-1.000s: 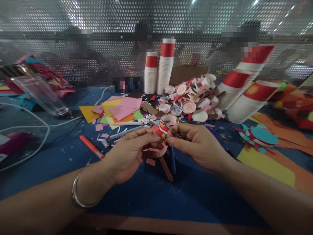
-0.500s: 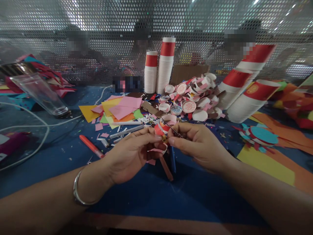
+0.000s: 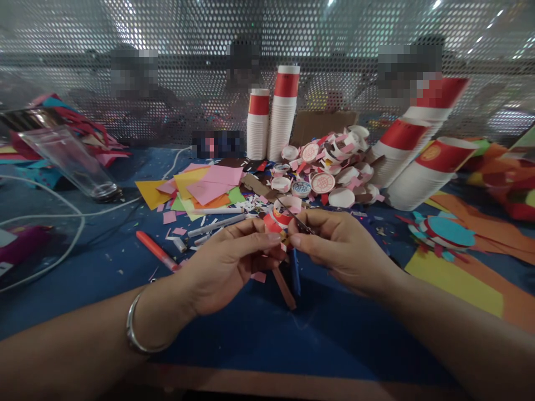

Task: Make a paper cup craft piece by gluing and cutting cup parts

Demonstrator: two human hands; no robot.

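Note:
In the middle of the head view, my left hand (image 3: 236, 256) pinches a small red and white piece of paper cup (image 3: 273, 223) between thumb and fingers. My right hand (image 3: 338, 245) is close beside it, fingers closed around slim dark scissors (image 3: 295, 214). Their blades point up and to the left, across the piece; the handles are hidden in my palm. Fingertips of both hands nearly meet at its lower edge. Below them lie a brown strip (image 3: 285, 289) and a blue pen (image 3: 296, 273).
Stacked paper cups (image 3: 282, 122) stand at the back, with more leaning stacks (image 3: 430, 172) at right. A heap of cut cup pieces (image 3: 330, 167) lies between. Coloured paper (image 3: 213, 184), a red marker (image 3: 156, 250), a glass bottle (image 3: 71, 156) and a white cable (image 3: 79, 223) are at left.
The pale curled strip under my left fingers has gone from sight. My left fingers have curled in slightly, and the scissor blades look closer together. Both hands stay in nearly the same place.

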